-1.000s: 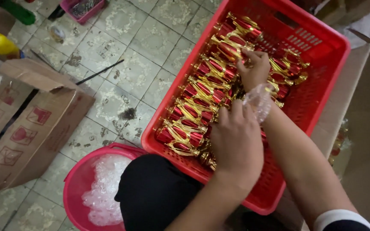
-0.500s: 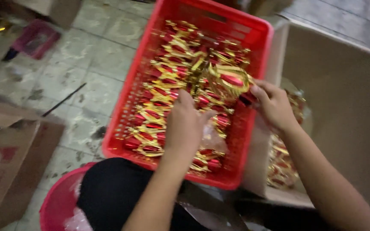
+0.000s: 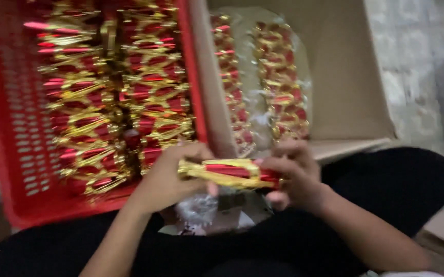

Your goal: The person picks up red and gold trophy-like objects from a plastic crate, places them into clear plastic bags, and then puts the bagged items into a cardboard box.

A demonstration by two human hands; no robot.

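head cam | looks steeply down from above | close over lap, red crate (image 3: 6,154), cardboard box (image 3: 350,77)

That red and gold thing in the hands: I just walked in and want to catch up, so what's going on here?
A seated person holds one red and gold foil-wrapped ornament level over the lap, left hand at one end, right hand at the other. A red plastic crate full of the same ornaments sits to the left. A brown cardboard box beside it holds clear bagged bundles of them.
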